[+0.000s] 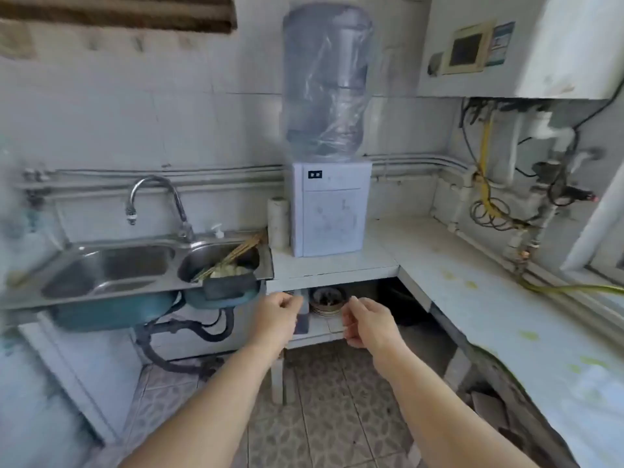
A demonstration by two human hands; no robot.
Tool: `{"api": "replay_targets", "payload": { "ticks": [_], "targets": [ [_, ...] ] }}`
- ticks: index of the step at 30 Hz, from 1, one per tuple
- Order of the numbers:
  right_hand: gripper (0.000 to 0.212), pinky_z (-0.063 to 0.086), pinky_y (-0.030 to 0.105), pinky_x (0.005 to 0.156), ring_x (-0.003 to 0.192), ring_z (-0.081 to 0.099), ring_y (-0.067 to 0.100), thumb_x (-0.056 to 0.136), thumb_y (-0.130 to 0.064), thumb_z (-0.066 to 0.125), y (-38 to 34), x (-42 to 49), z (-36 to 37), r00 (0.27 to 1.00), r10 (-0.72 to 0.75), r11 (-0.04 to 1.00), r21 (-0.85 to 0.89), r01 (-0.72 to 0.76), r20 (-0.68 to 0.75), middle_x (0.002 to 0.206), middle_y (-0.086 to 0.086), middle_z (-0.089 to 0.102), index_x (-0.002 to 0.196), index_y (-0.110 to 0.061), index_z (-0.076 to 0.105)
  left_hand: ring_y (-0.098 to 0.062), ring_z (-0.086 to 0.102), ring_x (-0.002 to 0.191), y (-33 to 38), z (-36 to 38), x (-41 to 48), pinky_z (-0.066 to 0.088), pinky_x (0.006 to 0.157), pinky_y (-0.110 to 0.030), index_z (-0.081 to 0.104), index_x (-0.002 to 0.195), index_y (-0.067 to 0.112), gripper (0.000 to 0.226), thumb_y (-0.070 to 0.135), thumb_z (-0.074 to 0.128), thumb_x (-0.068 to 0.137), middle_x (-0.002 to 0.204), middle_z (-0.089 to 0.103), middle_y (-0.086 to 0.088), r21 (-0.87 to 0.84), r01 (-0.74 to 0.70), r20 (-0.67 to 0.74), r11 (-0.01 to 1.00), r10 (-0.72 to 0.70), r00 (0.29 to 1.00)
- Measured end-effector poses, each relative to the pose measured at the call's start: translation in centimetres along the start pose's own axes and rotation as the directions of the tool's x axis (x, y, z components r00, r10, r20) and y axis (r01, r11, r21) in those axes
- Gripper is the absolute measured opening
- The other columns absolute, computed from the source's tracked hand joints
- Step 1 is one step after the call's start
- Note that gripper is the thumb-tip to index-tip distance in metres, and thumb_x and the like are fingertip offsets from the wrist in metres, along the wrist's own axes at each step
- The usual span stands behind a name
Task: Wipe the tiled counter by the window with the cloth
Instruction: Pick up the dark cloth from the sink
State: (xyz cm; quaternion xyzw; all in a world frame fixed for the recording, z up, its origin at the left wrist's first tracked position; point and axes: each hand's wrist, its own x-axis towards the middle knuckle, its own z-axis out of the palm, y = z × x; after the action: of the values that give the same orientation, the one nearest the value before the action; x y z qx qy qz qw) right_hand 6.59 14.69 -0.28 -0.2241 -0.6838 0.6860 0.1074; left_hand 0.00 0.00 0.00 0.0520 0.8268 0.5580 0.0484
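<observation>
Since no cloth shows for certain, cloth: not located; candidates are the pale lump (229, 270) in the right basin of the sink (111, 265) and the grey thing (302, 320) under the counter edge, both too blurred to call
Left hand (278, 319): fingers loosely curled, nothing held that you can make out; fingertips just beside the grey thing, contact unclear
Right hand (369, 324): loosely curled too, holds nothing, hangs in front of the low shelf (320, 327)
Counter (489, 298): white tiles along the right wall below the window (594, 231), well apart from both hands
Spots (528, 335): yellow-green marks on the tiles, probably where you press hardest
Cloth feel, judged: light, limp, not fragile; if it comes wet from the sink, heavier and drippy, so wring first
Cloth hold, judged: bunch or fold it into a pad, palm flat on top, fingers spread; pinching one corner just drags a tail
Tiles, judged: glaze likely slick, grout lines may snag the cloth
Hose (574, 288): yellow, lies along the back edge; wipe up to it, not under
Water dispenser (329, 211): stands in the corner, work around it
</observation>
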Motion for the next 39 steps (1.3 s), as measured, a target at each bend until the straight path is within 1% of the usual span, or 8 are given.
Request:
{"api": "replay_targets", "payload": {
  "ticks": [10,18,21,24,29,35,37,39],
  "targets": [
    [0.021,0.041,0.025,0.047,0.043,0.049,0.011,0.094,-0.018,0.05,-2.0,8.6,13.9,0.978,0.016,0.975,-0.221,0.031,0.207,0.065,0.003,0.058,0.078,-0.013,0.063,-0.021,0.062,0.076,-5.2,-9.6,9.8,0.047,0.068,-0.034,0.061,0.072,0.023,0.019,0.03,0.057,0.089,0.076,0.068,-0.002,0.038,0.112,-0.187,0.993,-0.103,0.977],
    [0.015,0.048,0.025,0.062,0.07,0.059,0.013,0.093,-0.021,0.052,-0.3,18.4,21.4,0.942,0.001,0.93,-0.346,0.122,0.335,0.078,0.0,0.063,0.082,-0.022,0.061,-0.019,0.062,0.083,-9.8,-12.3,18.1,0.044,0.069,-0.03,0.062,0.076,0.026,0.013,0.027,0.056,0.088,0.089,0.069,0.0,0.111,0.237,-0.291,0.965,-0.196,0.936],
    [0.014,0.047,0.025,0.065,0.075,0.057,0.015,0.093,-0.022,0.051,1.0,23.3,23.2,0.933,0.021,0.9,-0.413,0.139,0.359,0.083,0.002,0.063,0.088,-0.021,0.064,-0.015,0.059,0.081,-11.6,-12.2,22.2,0.04,0.068,-0.027,0.066,0.089,0.024,0.011,0.028,0.055,0.09,0.097,0.069,0.0,0.119,0.334,-0.314,0.935,-0.284,0.906],
    [0.012,0.043,0.025,0.069,0.08,0.054,0.015,0.093,-0.022,0.051,2.7,29.2,24.7,0.92,0.102,0.845,-0.521,0.121,0.379,0.093,0.001,0.062,0.097,-0.022,0.062,-0.024,0.06,0.099,-13.6,-11.4,27.7,0.044,0.079,-0.031,0.066,0.107,0.015,0.026,0.029,0.052,0.091,0.111,0.068,-0.005,0.161,0.442,-0.334,0.883,-0.372,0.866],
    [0.032,0.05,0.03,0.083,0.091,0.055,0.02,0.094,-0.027,0.051,5.1,35.8,26.7,0.898,0.213,0.715,-0.688,0.125,0.385,0.101,0.001,0.054,0.125,-0.021,0.056,-0.03,0.054,0.116,-15.9,-9.1,34.3,0.044,0.094,-0.039,0.053,0.126,0.009,0.039,0.031,0.05,0.093,0.129,0.057,-0.012,0.271,0.565,-0.343,0.779,-0.471,0.813],
    [0.037,0.047,0.029,0.083,0.104,0.057,0.023,0.095,-0.031,0.048,7.3,38.4,28.1,0.864,0.271,0.616,-0.766,0.184,0.425,0.124,0.005,0.059,0.131,-0.023,0.051,-0.03,0.059,0.104,-16.9,-7.6,37.5,0.046,0.069,-0.032,0.05,0.124,0.011,0.045,0.024,0.066,0.084,0.122,0.057,-0.014,0.213,0.662,-0.424,0.719,-0.542,0.726],
    [0.036,0.048,0.033,0.089,0.107,0.057,0.025,0.095,-0.031,0.047,7.3,38.5,28.2,0.867,0.268,0.617,-0.766,0.181,0.42,0.122,0.006,0.06,0.128,-0.021,0.054,-0.023,0.058,0.088,-15.9,-7.6,38.0,0.041,0.058,-0.027,0.059,0.116,0.014,0.033,0.025,0.065,0.085,0.113,0.064,-0.009,0.229,0.657,-0.406,0.719,-0.542,0.735],
    [0.033,0.048,0.034,0.088,0.105,0.057,0.025,0.095,-0.03,0.047,6.7,38.3,28.2,0.878,0.248,0.646,-0.745,0.165,0.41,0.118,0.007,0.062,0.124,-0.019,0.057,-0.019,0.052,0.084,-14.6,-7.4,38.4,0.04,0.062,-0.029,0.064,0.105,0.019,0.02,0.021,0.063,0.085,0.108,0.065,-0.005,0.187,0.585,-0.399,0.789,-0.483,0.78]
  ]
}}
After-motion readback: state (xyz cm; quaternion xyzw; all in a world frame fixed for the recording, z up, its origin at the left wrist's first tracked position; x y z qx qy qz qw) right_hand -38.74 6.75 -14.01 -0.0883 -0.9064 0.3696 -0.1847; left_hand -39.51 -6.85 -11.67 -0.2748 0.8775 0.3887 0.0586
